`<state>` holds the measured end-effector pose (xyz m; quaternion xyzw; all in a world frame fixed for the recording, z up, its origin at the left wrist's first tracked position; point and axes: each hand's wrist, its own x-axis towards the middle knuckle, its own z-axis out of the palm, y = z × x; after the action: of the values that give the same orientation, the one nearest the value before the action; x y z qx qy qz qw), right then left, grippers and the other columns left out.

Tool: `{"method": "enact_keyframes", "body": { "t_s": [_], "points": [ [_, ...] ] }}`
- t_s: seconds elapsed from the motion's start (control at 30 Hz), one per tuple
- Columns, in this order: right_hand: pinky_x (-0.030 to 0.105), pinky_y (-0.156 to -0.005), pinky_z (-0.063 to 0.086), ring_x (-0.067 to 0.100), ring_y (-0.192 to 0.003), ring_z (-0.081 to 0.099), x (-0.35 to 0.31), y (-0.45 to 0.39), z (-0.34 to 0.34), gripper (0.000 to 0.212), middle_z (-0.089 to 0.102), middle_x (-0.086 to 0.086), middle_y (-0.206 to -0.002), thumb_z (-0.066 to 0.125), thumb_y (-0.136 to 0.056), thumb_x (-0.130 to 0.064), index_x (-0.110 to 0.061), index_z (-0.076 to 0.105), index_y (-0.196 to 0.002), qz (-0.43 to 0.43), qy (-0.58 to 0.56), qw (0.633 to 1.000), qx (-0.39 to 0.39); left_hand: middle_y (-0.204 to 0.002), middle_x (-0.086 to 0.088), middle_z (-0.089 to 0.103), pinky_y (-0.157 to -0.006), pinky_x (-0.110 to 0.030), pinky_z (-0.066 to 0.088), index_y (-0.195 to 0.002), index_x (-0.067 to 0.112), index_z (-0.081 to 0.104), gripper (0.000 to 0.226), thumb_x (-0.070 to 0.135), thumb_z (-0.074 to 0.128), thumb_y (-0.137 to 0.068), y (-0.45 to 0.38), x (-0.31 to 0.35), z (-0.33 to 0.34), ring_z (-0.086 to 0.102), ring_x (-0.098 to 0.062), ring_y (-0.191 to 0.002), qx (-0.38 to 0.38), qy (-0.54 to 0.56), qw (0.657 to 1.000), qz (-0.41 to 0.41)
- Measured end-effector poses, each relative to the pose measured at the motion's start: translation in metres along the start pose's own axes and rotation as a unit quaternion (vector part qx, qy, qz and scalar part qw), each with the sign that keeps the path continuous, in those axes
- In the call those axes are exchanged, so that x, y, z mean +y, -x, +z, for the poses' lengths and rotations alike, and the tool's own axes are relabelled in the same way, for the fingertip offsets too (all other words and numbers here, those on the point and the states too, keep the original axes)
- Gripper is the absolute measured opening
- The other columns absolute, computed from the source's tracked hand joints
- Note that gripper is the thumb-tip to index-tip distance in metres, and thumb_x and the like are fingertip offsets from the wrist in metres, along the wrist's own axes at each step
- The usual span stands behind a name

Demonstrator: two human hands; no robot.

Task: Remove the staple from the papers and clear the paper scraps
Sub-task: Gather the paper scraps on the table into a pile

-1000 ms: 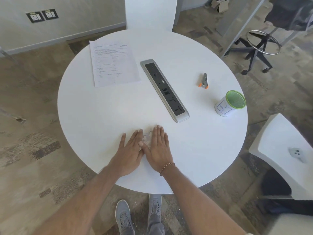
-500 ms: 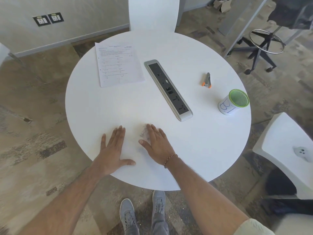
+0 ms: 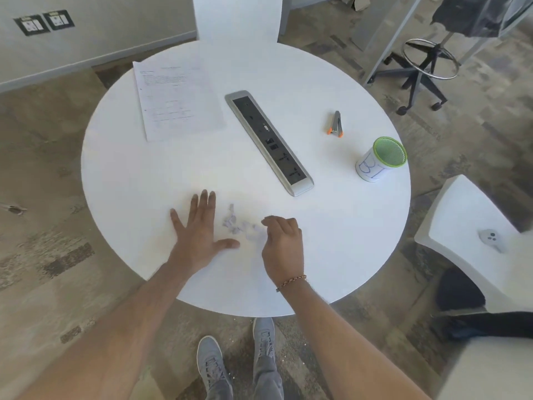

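Several small pale paper scraps lie in a loose heap near the front of the round white table. My left hand lies flat on the table just left of the heap, fingers spread. My right hand is just right of the heap, fingers curled down toward the scraps; whether it grips any I cannot tell. The printed papers lie flat at the far left. A grey staple remover with orange tips rests at the right.
A silver power strip runs diagonally across the table's middle. A green-rimmed mesh cup with a white label stands near the right edge. White chairs stand at the far side and right. A rolling stool base is at back right.
My hands were pressed together over the scraps; they have moved apart, uncovering the heap. The left hand slid left and the right hand's fingers curled beside the scraps.
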<state>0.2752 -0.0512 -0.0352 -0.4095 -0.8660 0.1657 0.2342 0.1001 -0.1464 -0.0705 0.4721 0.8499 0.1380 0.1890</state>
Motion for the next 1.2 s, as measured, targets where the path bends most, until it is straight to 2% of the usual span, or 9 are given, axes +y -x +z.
{"method": "enact_keyframes", "body": {
  "t_s": [0.17, 0.3, 0.4, 0.5, 0.6, 0.73, 0.87, 1.1, 1.2],
  "points": [
    [0.041, -0.073, 0.050, 0.029, -0.087, 0.052, 0.004, 0.016, -0.002, 0.046, 0.070, 0.006, -0.102, 0.048, -0.070, 0.018, -0.005, 0.068, -0.104, 0.039, -0.022, 0.999, -0.010, -0.169, -0.006, -0.002, -0.114, -0.073, 0.000, -0.159, 0.016, -0.006, 0.115, 0.078, 0.050, -0.079, -0.014, 0.014, 0.000, -0.001, -0.023, -0.156, 0.009, -0.002, 1.000, -0.013],
    [0.044, -0.079, 0.050, 0.029, -0.095, 0.053, 0.003, 0.019, -0.004, 0.044, 0.070, 0.006, -0.107, 0.047, -0.077, 0.016, -0.005, 0.067, -0.111, 0.083, -0.036, 0.996, 0.000, -0.169, -0.012, 0.007, -0.116, -0.073, 0.009, -0.159, 0.012, 0.004, 0.089, 0.071, 0.024, -0.095, -0.002, 0.021, 0.007, 0.008, -0.029, -0.155, 0.047, -0.043, 0.997, 0.031],
    [0.043, -0.084, 0.049, 0.027, -0.098, 0.053, 0.001, 0.017, -0.011, 0.038, 0.069, 0.004, -0.107, 0.045, -0.086, 0.010, -0.006, 0.065, -0.114, 0.112, -0.054, 0.992, 0.030, -0.169, -0.012, -0.003, -0.116, -0.072, 0.012, -0.160, 0.022, 0.002, 0.078, 0.068, 0.015, -0.099, 0.023, 0.021, 0.012, -0.002, -0.033, -0.156, 0.023, -0.112, 0.981, 0.157],
    [0.041, -0.085, 0.047, 0.024, -0.099, 0.051, -0.001, 0.013, -0.017, 0.032, 0.068, 0.001, -0.107, 0.044, -0.092, 0.004, -0.008, 0.064, -0.114, 0.121, -0.067, 0.989, 0.054, -0.169, -0.003, -0.005, -0.117, -0.071, 0.009, -0.160, 0.030, 0.002, 0.068, 0.062, 0.018, -0.103, 0.039, 0.019, 0.019, -0.007, -0.030, -0.155, -0.034, -0.164, 0.934, 0.317],
    [0.039, -0.087, 0.044, 0.021, -0.103, 0.050, -0.001, 0.010, -0.019, 0.030, 0.068, -0.002, -0.110, 0.044, -0.096, -0.001, -0.011, 0.063, -0.117, 0.125, -0.067, 0.989, 0.051, -0.170, 0.002, -0.003, -0.120, -0.067, 0.006, -0.160, 0.028, 0.004, 0.066, 0.059, 0.019, -0.104, 0.038, 0.020, 0.026, -0.007, -0.025, -0.156, -0.071, -0.179, 0.907, 0.376],
    [0.038, -0.088, 0.043, 0.019, -0.106, 0.049, 0.000, 0.007, -0.018, 0.028, 0.066, -0.003, -0.115, 0.046, -0.098, -0.003, -0.012, 0.061, -0.120, 0.126, -0.062, 0.989, 0.046, -0.169, 0.003, 0.001, -0.121, -0.064, 0.006, -0.161, 0.023, 0.005, 0.067, 0.058, 0.019, -0.105, 0.025, 0.025, 0.027, -0.004, -0.022, -0.156, -0.077, -0.195, 0.898, 0.387],
    [0.037, -0.088, 0.042, 0.020, -0.106, 0.048, 0.004, 0.003, -0.017, 0.027, 0.066, -0.002, -0.117, 0.045, -0.099, -0.008, -0.010, 0.061, -0.121, 0.129, -0.054, 0.989, 0.045, -0.169, 0.002, 0.006, -0.121, -0.064, 0.004, -0.160, 0.018, 0.006, 0.073, 0.062, 0.019, -0.103, 0.000, 0.026, 0.020, -0.002, -0.022, -0.156, -0.064, -0.200, 0.915, 0.345],
    [0.037, -0.088, 0.041, 0.020, -0.106, 0.047, 0.011, -0.005, -0.018, 0.026, 0.064, -0.003, -0.119, 0.046, -0.099, -0.009, -0.012, 0.059, -0.121, 0.135, -0.050, 0.989, 0.032, -0.169, 0.002, 0.002, -0.121, -0.062, 0.004, -0.160, 0.015, 0.005, 0.081, 0.068, 0.015, -0.100, -0.037, 0.017, 0.009, -0.004, -0.019, -0.156, -0.036, -0.216, 0.930, 0.295],
    [0.037, -0.089, 0.041, 0.019, -0.107, 0.046, 0.011, -0.009, -0.019, 0.027, 0.063, -0.003, -0.122, 0.045, -0.099, -0.009, -0.012, 0.059, -0.123, 0.133, -0.050, 0.990, 0.026, -0.169, 0.000, 0.008, -0.122, -0.063, 0.004, -0.160, 0.014, 0.011, 0.080, 0.067, 0.018, -0.100, -0.051, 0.013, 0.003, 0.002, -0.020, -0.156, -0.019, -0.219, 0.935, 0.278]
  ]
}}
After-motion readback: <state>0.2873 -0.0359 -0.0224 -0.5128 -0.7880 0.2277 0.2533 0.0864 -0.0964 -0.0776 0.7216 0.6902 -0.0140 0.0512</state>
